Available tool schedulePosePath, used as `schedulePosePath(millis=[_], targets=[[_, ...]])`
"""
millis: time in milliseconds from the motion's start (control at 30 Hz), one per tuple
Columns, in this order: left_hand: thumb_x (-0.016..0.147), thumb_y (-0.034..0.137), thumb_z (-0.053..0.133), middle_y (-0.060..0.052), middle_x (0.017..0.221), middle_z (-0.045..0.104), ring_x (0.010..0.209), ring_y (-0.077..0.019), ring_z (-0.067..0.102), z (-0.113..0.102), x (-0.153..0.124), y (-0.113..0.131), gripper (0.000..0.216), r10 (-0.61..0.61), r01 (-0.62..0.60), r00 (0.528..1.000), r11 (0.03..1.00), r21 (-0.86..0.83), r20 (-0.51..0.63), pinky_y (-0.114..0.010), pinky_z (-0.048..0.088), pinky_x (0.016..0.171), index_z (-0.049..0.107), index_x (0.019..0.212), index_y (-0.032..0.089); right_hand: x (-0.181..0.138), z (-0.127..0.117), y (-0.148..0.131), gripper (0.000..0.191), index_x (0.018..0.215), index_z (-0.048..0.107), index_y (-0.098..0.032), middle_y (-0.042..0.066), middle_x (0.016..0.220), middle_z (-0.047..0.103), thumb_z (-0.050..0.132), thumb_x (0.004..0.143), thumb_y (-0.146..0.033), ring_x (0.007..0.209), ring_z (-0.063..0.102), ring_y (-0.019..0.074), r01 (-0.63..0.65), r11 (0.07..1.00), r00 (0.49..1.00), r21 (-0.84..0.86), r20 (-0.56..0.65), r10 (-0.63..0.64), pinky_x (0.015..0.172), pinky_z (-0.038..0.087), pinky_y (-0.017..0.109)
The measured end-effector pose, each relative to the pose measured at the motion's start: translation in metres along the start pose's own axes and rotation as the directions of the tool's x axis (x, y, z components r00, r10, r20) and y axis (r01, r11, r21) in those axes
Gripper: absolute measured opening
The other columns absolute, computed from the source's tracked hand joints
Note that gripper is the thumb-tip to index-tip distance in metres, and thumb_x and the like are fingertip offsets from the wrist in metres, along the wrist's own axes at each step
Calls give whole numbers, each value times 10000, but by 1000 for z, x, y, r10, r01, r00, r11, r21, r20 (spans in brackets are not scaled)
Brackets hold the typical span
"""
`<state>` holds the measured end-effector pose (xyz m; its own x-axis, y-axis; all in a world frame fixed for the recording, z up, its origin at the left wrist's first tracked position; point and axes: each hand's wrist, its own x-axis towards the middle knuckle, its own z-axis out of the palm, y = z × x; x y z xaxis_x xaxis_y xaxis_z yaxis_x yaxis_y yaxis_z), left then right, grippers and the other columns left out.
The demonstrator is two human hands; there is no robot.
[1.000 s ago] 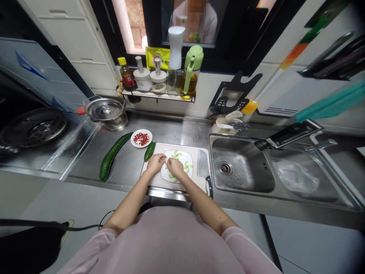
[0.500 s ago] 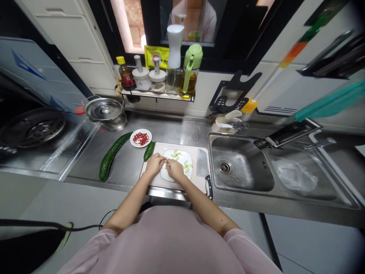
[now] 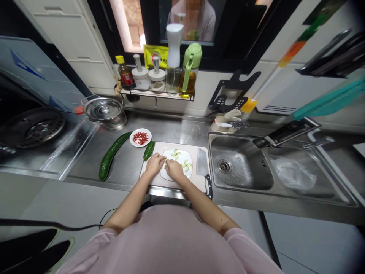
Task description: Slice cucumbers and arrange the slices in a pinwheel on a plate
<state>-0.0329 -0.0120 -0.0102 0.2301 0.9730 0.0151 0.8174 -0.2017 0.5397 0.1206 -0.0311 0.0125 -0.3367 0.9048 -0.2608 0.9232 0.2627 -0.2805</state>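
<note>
On a light cutting board sits a white square plate. Thin cucumber slices form a pinwheel near the plate's far edge, and more cucumber slices form another at its right. My left hand is over the plate's left edge, fingertips pinched. My right hand meets it over the plate, fingers closed around a small pale green cucumber slice, mostly hidden. A short cucumber piece lies just beyond my left hand. A kitchen knife rests on the board's right side, handle toward me.
A long cucumber and a small white dish of chopped red pieces stand to the left. Behind them is a lidded steel pot. The sink lies right of the board. A rack with bottles and jars hangs at the back.
My hands stay together over the plate's left part; my right fingers have shifted slightly. At the lower left, a second dark slipper-like shape has come into view.
</note>
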Motion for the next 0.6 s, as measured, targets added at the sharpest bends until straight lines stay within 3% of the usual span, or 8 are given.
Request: schedulePosePath(millis=[600], targets=[[882,294,540,-66,920,580,879,-181,561,4,0,-3,255,-1,0,1000,1000,-25,-21,-273,433,763,722,1048,228,0,-2,-4,309,1229,514,-187,119,1106,622,390,953,-252,1020,580,224,-16,1000,1000,2,7,16,785,436,306]])
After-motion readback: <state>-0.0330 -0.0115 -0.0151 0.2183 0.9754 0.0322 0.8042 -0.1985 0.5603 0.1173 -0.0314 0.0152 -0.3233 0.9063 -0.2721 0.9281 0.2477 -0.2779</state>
